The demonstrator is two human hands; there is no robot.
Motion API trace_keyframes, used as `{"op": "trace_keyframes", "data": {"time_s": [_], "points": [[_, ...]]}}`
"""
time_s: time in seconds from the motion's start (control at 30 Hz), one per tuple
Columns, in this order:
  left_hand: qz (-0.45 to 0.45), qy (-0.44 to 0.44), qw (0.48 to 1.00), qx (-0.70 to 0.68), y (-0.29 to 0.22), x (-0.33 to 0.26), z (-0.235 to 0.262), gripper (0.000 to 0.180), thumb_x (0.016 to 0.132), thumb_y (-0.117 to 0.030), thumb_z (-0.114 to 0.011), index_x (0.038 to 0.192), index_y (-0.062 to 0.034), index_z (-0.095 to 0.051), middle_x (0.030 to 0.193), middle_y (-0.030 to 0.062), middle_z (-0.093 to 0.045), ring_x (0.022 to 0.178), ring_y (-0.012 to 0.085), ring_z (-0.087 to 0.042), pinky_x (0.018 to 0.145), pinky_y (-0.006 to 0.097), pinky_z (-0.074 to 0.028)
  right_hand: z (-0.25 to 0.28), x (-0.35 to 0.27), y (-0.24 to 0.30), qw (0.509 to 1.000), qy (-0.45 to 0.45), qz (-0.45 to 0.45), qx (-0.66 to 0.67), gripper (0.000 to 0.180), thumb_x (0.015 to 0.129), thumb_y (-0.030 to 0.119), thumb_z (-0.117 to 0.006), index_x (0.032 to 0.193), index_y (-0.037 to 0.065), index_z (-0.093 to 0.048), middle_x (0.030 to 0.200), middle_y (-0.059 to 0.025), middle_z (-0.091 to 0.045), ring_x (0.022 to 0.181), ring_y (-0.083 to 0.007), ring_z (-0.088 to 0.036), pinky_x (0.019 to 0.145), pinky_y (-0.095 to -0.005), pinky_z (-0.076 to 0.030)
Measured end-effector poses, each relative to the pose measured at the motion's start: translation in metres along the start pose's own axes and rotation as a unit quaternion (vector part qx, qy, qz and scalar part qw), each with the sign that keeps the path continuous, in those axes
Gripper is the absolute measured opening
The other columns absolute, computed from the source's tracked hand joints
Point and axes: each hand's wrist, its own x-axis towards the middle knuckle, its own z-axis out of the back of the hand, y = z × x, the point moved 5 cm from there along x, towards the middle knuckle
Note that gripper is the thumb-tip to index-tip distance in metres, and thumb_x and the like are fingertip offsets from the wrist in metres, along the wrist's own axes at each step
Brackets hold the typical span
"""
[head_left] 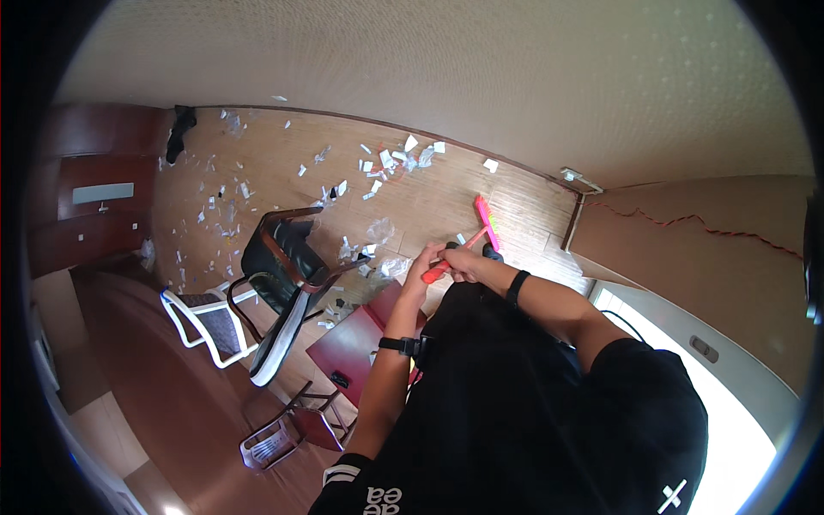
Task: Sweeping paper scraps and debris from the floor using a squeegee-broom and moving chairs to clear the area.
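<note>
My left hand [424, 261] and my right hand [468, 260] are both closed on the red-orange handle [436, 274] of a small broom. Its pink brush head [487, 221] rests on the wooden floor [275, 159] just beyond my hands. The two hands sit close together on the handle, the left one lower. Each wrist wears a black band. Several white paper scraps [390, 160] lie scattered over the floor, some right by the brush [378, 230]. My dark clothing hides the floor below my arms.
A black chair with wooden arms [283, 270] stands left of my hands, beside a white-framed chair [204, 324]. A dark red low table [354, 345] lies under my left forearm, another chair [279, 439] below it. A red wire [687, 221] runs along the right wall.
</note>
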Motion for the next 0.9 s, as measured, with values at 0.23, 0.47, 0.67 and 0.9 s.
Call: {"op": "trace_keyframes", "data": {"time_s": [0.23, 0.47, 0.67, 0.9], "points": [[-0.008, -0.086, 0.991, -0.098, -0.01, -0.03, -0.001, 0.059, 0.093, -0.051, -0.034, 0.125, -0.0045, -0.051, 0.123, 0.0098, -0.053, 0.108, 0.0203, -0.053, 0.091, 0.036, -0.04, -0.016, -0.003, 0.007, 0.999, 0.04, 0.017, -0.018, 0.023, 0.089, 0.02, -0.042, 0.09, 0.008, -0.062, 0.06, 0.0019, -0.044, 0.038, -0.0045, -0.029, 0.033, -0.0192, -0.02], [-0.103, -0.048, 0.987, -0.117, -0.04, -0.022, -0.022, 0.044, 0.095, -0.035, -0.033, 0.093, 0.0002, -0.06, 0.11, 0.0143, -0.06, 0.101, 0.0227, -0.056, 0.087, 0.037, -0.044, -0.002, 0.034, 0.011, 0.991, 0.116, 0.065, 0.006, 0.024, 0.09, 0.019, -0.038, 0.082, 0.015, -0.06, 0.076, 0.0042, -0.059, 0.04, -0.0008, -0.021, 0.034, -0.0145, -0.019], [-0.203, -0.03, 0.976, 0.079, -0.057, -0.008, -0.042, 0.033, 0.089, -0.017, -0.038, 0.065, 0.0007, -0.051, 0.101, 0.0171, -0.062, 0.09, 0.0207, -0.057, 0.079, 0.032, -0.046, 0.0, 0.029, 0.021, 0.952, 0.18, 0.164, 0.184, 0.007, 0.086, 0.016, -0.054, 0.085, 0.015, -0.061, 0.064, 0.0013, -0.052, 0.046, -0.007, -0.044, 0.037, -0.0198, -0.031], [-0.314, -0.007, 0.903, 0.293, -0.088, -0.028, -0.088, 0.027, 0.084, -0.01, -0.041, 0.061, 0.0009, -0.047, 0.062, 0.0067, -0.049, 0.061, 0.0157, -0.047, 0.059, 0.03, -0.037, 0.009, 0.01, 0.035, 0.961, 0.174, 0.099, 0.19, 0.011, 0.085, 0.018, -0.052, 0.078, 0.01, -0.054, 0.067, -0.0025, -0.053, 0.057, -0.0151, -0.052, 0.049, -0.0322, -0.044]]}}
